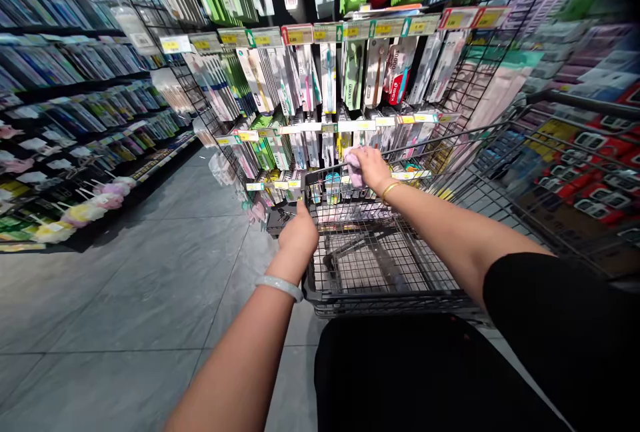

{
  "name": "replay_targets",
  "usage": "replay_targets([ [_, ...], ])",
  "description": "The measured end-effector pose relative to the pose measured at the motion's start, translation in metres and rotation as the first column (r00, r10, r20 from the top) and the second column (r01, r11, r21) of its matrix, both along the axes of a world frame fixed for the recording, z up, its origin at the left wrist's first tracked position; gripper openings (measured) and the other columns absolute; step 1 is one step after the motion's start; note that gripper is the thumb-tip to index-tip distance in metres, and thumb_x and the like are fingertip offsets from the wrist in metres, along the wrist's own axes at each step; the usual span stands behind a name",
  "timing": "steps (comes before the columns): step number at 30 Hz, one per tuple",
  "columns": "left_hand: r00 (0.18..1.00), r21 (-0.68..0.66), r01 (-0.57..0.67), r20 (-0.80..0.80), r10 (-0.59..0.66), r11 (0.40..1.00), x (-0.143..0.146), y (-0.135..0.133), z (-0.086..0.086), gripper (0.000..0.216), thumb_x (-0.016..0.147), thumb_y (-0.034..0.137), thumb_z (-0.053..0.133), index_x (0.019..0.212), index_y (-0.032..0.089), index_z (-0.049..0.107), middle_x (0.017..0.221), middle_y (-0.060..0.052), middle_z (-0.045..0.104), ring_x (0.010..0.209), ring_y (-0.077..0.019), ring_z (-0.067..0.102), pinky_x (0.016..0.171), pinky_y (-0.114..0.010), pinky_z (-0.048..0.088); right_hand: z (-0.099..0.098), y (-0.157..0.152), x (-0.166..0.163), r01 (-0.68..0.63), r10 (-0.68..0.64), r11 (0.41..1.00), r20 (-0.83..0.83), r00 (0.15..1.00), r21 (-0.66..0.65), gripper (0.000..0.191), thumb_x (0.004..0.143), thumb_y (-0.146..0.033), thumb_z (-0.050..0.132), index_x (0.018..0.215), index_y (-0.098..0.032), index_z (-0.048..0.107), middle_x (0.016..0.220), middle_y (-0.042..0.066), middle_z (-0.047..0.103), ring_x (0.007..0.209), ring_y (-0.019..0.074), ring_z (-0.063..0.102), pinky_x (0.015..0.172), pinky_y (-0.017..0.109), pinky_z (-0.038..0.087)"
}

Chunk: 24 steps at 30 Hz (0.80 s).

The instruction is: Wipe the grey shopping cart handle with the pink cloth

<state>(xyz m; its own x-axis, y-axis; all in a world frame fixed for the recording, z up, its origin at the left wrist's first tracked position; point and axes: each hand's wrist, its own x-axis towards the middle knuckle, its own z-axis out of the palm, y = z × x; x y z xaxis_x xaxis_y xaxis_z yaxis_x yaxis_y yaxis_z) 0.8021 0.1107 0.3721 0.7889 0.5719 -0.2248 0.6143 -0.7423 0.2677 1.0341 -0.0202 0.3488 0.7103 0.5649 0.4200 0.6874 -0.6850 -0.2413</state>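
Observation:
My left hand (299, 229) reaches forward with its fingers curled over the front left corner of a wire shopping cart (380, 272). My right hand (370, 167) is stretched over the cart's far rim, closed on a small pink item (353, 167). Behind it hang rows of packaged toothbrushes (327, 79) on a wire display rack. I wear a pale bangle on my left wrist and a gold one on my right.
Yellow price tags (295, 37) line the rack's rails. A long shelf aisle (75, 112) with packaged goods runs along the left, with pastel puffs (100, 202) low down. Red and white boxes (595, 172) fill shelves at the right. Grey floor tiles (140, 285) lie to the left.

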Motion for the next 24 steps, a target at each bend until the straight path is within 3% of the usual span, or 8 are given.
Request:
replay_targets([
  [2,1.000,-0.003,-0.003,0.004,0.003,1.000,0.002,0.001,-0.002,0.077,0.090,0.019,0.045,0.159,0.015,0.011,0.127,-0.025,0.065,0.111,-0.0325,0.067,0.091,-0.045,0.049,-0.001,0.008,-0.004,0.084,-0.083,0.995,-0.036,0.996,0.044,0.053,0.090,-0.012,0.050,0.142,-0.018,0.047,0.137,0.019,0.047,0.127,0.0320,0.041,0.104,0.050,0.042],
  [4,1.000,-0.007,-0.008,-0.002,0.008,1.000,0.004,0.001,-0.002,0.076,0.090,0.019,0.043,0.159,0.015,0.011,0.128,-0.025,0.065,0.112,-0.0327,0.066,0.092,-0.046,0.049,-0.002,0.028,-0.015,-0.074,0.074,0.997,0.014,0.997,-0.024,0.053,0.087,-0.011,0.055,0.139,-0.019,0.050,0.143,0.017,0.043,0.130,0.0316,0.038,0.105,0.048,0.042],
  [8,1.000,-0.015,-0.018,-0.006,0.018,1.000,0.004,0.002,0.000,0.074,0.091,0.018,0.041,0.159,0.016,0.011,0.128,-0.024,0.065,0.114,-0.0316,0.066,0.094,-0.046,0.048,0.005,0.042,-0.021,-0.347,0.383,0.904,0.112,0.917,-0.250,0.049,0.088,-0.006,0.050,0.132,-0.025,0.056,0.148,0.010,0.041,0.132,0.0291,0.035,0.104,0.046,0.043],
  [11,1.000,-0.022,-0.026,0.004,0.026,0.999,0.002,0.003,0.001,0.078,0.089,0.020,0.046,0.159,0.018,0.012,0.129,-0.023,0.065,0.113,-0.0323,0.066,0.093,-0.046,0.048,0.011,0.001,0.000,-0.253,0.286,0.933,0.100,0.953,-0.256,0.051,0.083,-0.004,0.053,0.130,-0.022,0.057,0.143,0.014,0.046,0.127,0.0296,0.038,0.104,0.047,0.043],
  [14,1.000,-0.023,-0.011,0.019,0.011,1.000,0.003,0.005,0.002,0.084,0.085,0.023,0.053,0.158,0.016,0.012,0.129,-0.024,0.064,0.113,-0.0320,0.066,0.092,-0.044,0.049,0.014,-0.054,0.027,0.006,0.006,0.990,0.089,0.996,-0.141,0.050,0.081,-0.008,0.056,0.131,-0.017,0.056,0.137,0.018,0.049,0.123,0.0316,0.042,0.104,0.050,0.041],
  [17,1.000,-0.017,0.005,0.020,-0.005,1.000,0.009,0.008,-0.001,0.082,0.086,0.024,0.052,0.158,0.015,0.013,0.129,-0.025,0.064,0.113,-0.0321,0.066,0.092,-0.043,0.048,0.013,-0.071,0.037,0.252,-0.249,0.967,0.057,0.967,-0.040,0.044,0.084,-0.012,0.054,0.128,-0.014,0.057,0.130,0.019,0.051,0.116,0.0312,0.046,0.102,0.050,0.042],
  [19,1.000,-0.008,0.014,0.021,-0.014,1.000,0.015,0.011,-0.004,0.079,0.088,0.024,0.048,0.158,0.015,0.013,0.128,-0.025,0.065,0.113,-0.0325,0.066,0.093,-0.044,0.048,0.010,-0.057,0.035,0.230,-0.227,0.972,0.050,0.973,-0.044,0.045,0.081,-0.011,0.058,0.126,-0.013,0.058,0.130,0.018,0.052,0.115,0.0307,0.046,0.102,0.048,0.042],
  [24,0.999,0.010,0.046,0.011,-0.046,0.999,0.020,0.018,-0.010,0.076,0.090,0.030,0.043,0.158,0.015,0.011,0.124,-0.024,0.067,0.106,-0.0342,0.069,0.090,-0.045,0.050,0.014,-0.031,0.036,-0.044,0.050,0.990,0.043,0.998,-0.134,0.055,0.080,-0.002,0.052,0.131,-0.022,0.055,0.132,0.009,0.055,0.120,0.0259,0.045,0.105,0.040,0.041],
])
